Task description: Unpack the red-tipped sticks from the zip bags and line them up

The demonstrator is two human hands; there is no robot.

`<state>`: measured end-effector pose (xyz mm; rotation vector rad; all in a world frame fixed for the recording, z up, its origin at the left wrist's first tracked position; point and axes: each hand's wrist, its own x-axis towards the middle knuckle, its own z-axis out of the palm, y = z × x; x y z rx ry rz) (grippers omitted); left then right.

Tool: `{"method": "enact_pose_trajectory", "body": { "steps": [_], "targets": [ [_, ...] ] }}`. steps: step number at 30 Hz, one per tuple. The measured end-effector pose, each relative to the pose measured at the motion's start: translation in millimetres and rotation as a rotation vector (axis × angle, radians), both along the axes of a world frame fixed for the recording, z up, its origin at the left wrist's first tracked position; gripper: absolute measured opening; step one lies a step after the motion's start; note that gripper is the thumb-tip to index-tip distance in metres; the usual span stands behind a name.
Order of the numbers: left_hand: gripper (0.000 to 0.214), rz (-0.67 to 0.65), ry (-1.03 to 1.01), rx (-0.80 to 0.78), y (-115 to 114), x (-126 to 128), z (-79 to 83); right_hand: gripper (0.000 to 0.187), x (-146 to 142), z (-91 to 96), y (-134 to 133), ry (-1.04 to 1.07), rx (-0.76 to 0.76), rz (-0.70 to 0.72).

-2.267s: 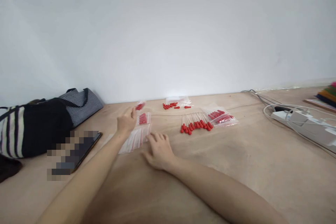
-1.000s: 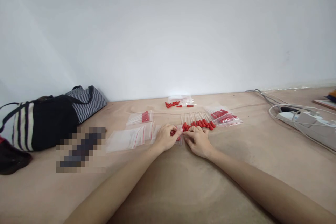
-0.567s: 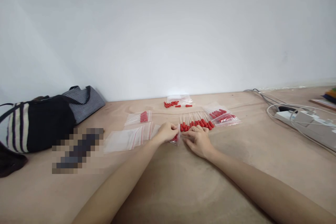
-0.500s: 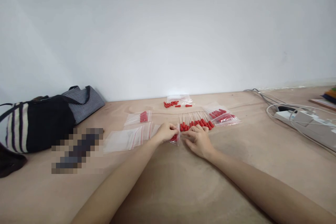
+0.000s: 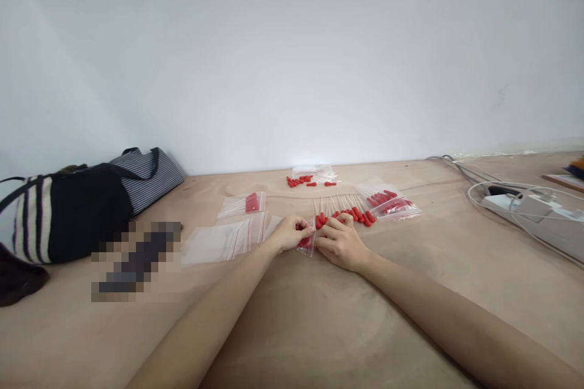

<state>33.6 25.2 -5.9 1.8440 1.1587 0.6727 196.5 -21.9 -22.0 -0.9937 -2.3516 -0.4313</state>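
My left hand (image 5: pixel 288 234) pinches a small clear zip bag (image 5: pixel 311 248) by its open end, with red tips showing inside. Right beside the bag's mouth, my right hand (image 5: pixel 343 245) rests with fingers curled; what its fingertips hold, if anything, is hidden. Just beyond it lies a row of thin pale sticks with red tips (image 5: pixel 368 219), tips toward me. To the left, several flat zip bags (image 5: pixel 214 243) overlap on the table. Behind those is a zip bag of red-tipped sticks (image 5: pixel 251 202).
More bags with red-tipped sticks (image 5: pixel 395 205) lie to the right of the row. Loose red tips (image 5: pixel 298 180) sit by a clear bag (image 5: pixel 312 171) near the wall. A black bag (image 5: pixel 89 213) stands at left, a white power strip (image 5: pixel 533 213) with cables at right.
My right hand's fingers have curled in more and drawn closer to the bag's mouth. The bag in my left hand has tilted slightly. The view has shifted a little.
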Motion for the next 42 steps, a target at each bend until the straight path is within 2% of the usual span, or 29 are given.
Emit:
{"method": "enact_pose_trajectory", "body": {
  "steps": [8,14,18,21,24,26,29,32,35,42],
  "targets": [
    [0.025,-0.028,0.111,0.121,1,-2,-3.2,0.026,0,3.5,2,-0.136,0.048,-0.003],
    [0.025,-0.001,0.263,0.307,-5,1,2.4,0.027,3,2.9,10,-0.195,0.169,0.065],
    [0.024,-0.007,0.348,0.405,-6,1,3.9,0.027,5,-0.3,13,-0.174,0.27,0.129],
    [0.026,-0.008,0.388,0.433,-6,-2,5.3,0.028,9,-1.5,15,-0.135,0.279,0.116],
    [0.028,0.006,0.415,0.472,-13,-7,9.9,0.025,12,-0.7,14,-0.139,0.243,0.097],
    [0.026,-0.007,0.439,0.555,-23,-13,13.4,0.02,14,1.3,12,-0.151,0.198,0.11],
    [0.032,-0.112,0.507,0.656,-40,-29,15.2,0.013,16,6.5,8,-0.144,0.068,0.164],
    [0.043,-0.201,0.603,0.562,-50,-44,11.6,0.014,17,12.0,4,-0.12,-0.096,0.199],
    [0.045,-0.224,0.634,0.466,-52,-51,6.9,0.018,13,14.1,1,-0.05,-0.215,0.164],
    [0.042,-0.11,0.51,0.461,-50,-50,0.4,0.022,6,4.0,4,0.198,-0.388,0.038]
  ]
}}
